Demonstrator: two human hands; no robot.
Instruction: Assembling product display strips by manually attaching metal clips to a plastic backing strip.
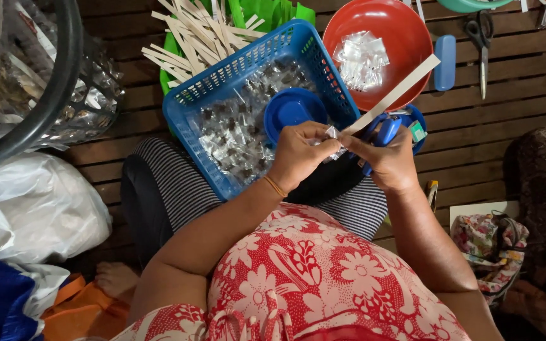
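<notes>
Both hands met right over the lap, left hand (299, 155) and right hand (387, 161) nearly touching, fingers of each pinched shut on the same small clear plastic packet (332, 134). Packet sat dead centre between the two sets of fingertips, just above the near right corner of the blue basket (188, 117). Also gripped in the right hand: a long pale paper strip (392, 96), long axis running up and to the right, far end reaching over the rim of the red bowl (406, 69). Blue stapler-looking tool (383, 129) tucked just behind the right hand, so the right was clearly the nearer one to it. Couldn't tell if any finger actually rested on it.

Hard to make out: packet mostly swallowed by fingertips, contents unreadable. Lower end of the strip hidden in the pinch. More filled packets (238, 129) and a blue lid (293, 108) in the basket, a few clear ones in the bowl. Scissors (483, 44) on the wooden floor (513, 107), well apart, top cut off by the frame edge.
</notes>
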